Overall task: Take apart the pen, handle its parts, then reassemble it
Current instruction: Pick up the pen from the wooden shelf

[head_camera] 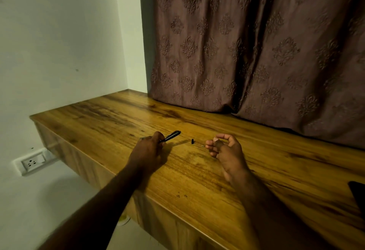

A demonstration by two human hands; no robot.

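My left hand grips a black pen barrel over the wooden table; the barrel sticks out up and to the right of my fingers. A small black pen part lies on the table between my hands. A tiny grey piece lies just left of my right hand's fingertips. My right hand rests on the table with its fingers loosely curled and nothing visible in them.
A patterned brown curtain hangs along the table's far edge. A dark flat object lies at the table's right edge. The table's left end meets a white wall with a socket below it.
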